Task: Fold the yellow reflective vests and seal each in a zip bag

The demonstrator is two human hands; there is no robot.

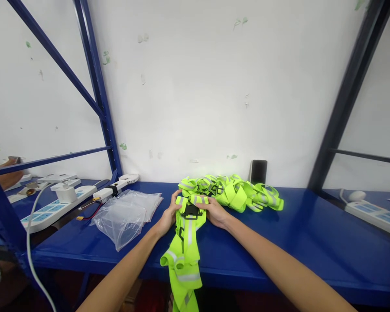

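Apparently, the step in hand is gathering a harness: the left hand and right hand grip its upper end from either side, over the table, while its lower end hangs past the front edge. Any next move seems to call for control of that loose length. More harnesses lie heaped behind; clear bags lie leftward, contents, if any, indistinct.

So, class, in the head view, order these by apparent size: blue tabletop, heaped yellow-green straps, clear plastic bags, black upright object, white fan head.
1. Blue tabletop
2. Heaped yellow-green straps and clear plastic bags: too alike to rank
3. Black upright object
4. White fan head
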